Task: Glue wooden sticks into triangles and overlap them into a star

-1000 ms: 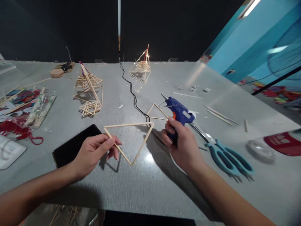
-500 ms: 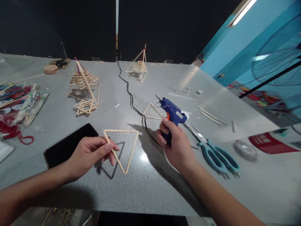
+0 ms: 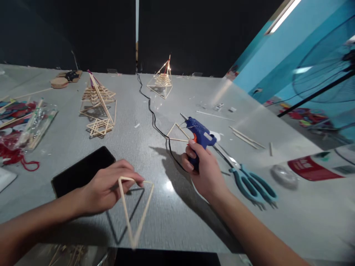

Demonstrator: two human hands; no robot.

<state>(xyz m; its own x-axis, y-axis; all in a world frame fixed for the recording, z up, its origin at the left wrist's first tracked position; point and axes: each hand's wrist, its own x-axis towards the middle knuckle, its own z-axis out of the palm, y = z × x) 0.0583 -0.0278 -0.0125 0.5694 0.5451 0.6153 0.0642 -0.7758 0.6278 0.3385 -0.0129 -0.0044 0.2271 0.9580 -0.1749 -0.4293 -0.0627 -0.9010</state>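
Note:
In my left hand (image 3: 111, 186) is a triangle of thin wooden sticks (image 3: 126, 210), pinched along its far side and tilted, with one corner pointing toward me above the table. My right hand (image 3: 203, 170) grips a blue hot glue gun (image 3: 200, 132) by its handle, a finger at the orange trigger. The nozzle points up and to the left. Behind the gun, a second stick triangle (image 3: 177, 140) lies on the table, partly covered by the gun and hand. Under my left wrist lies a black phone (image 3: 83, 170).
Teal-handled scissors (image 3: 251, 184) and loose sticks (image 3: 245, 138) lie to the right. Stick pyramids (image 3: 98, 94) and a stick star (image 3: 100, 127) stand farther back. A black cord (image 3: 154, 120) crosses the middle. Bagged craft supplies (image 3: 36, 125) are at left.
My left hand has shifted its hold to the triangle's far side and tipped the triangle, its near corner coming closer to me. The right hand still holds the glue gun in nearly the same place.

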